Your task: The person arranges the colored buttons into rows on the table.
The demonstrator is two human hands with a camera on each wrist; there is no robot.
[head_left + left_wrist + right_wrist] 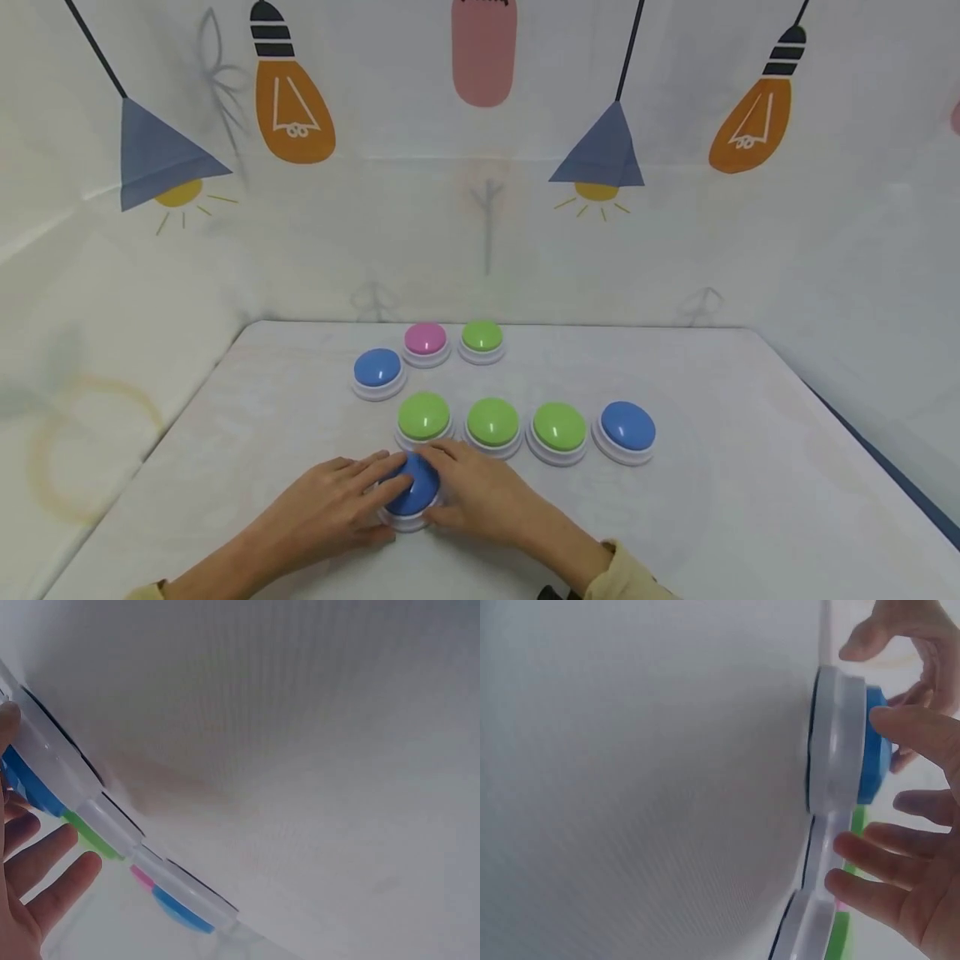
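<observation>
In the head view, the left hand (330, 504) and right hand (487, 496) met at the near blue button (422, 493), on the table (712, 508) just in front of the left green button (423, 416). The left fingers reached loosely over its dome, released rather than clenched; the right fingers were at the dome's far edge, the thumb by its white base. The middle green button (492, 422), right green button (559, 427) and right blue button (628, 426) continued the row. Behind stood the back blue button (377, 367), pink button (425, 338) and back green button (482, 336), before a printed cloth (412, 233).

In the left wrist view, the left thumb overlapped the base's side; the other fingers were extended and spread.

In the right wrist view, the right thumb overlapped the blue dome, the other fingers outstretched and relaxed; how firmly the thumb pressed could not be told.
</observation>
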